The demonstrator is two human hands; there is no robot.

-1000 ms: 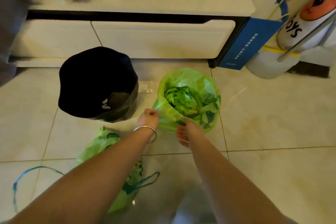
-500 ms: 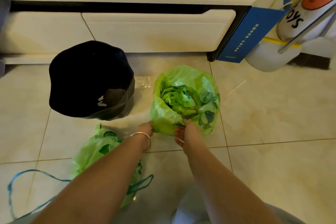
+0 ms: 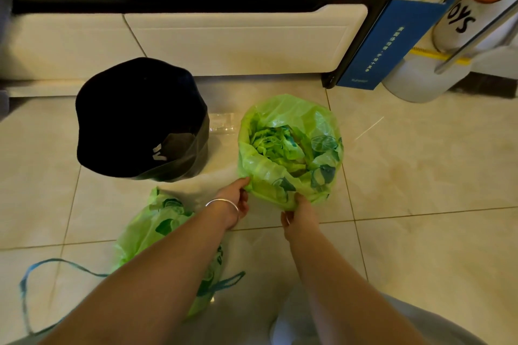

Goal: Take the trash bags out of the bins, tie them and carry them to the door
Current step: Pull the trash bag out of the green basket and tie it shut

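The cabinet [image 3: 196,36] ran along twelve o'clock above the tiled floor [image 3: 420,190]. The black bin [image 3: 140,117] sat at ten o'clock. The open bag [image 3: 291,148], translucent green with leaf prints and crumpled green contents, stood at center. A second bag [image 3: 157,230] lay at seven o'clock. The left hand [image 3: 234,202] and right hand [image 3: 301,216] each pinched the open bag's near rim.

left hand [image 3: 234,202]: arm stretched forward and down, fingers pinched closed, bangle at wrist | right hand [image 3: 298,217]: arm reaching forward, fingers curled closed, palm turned inward
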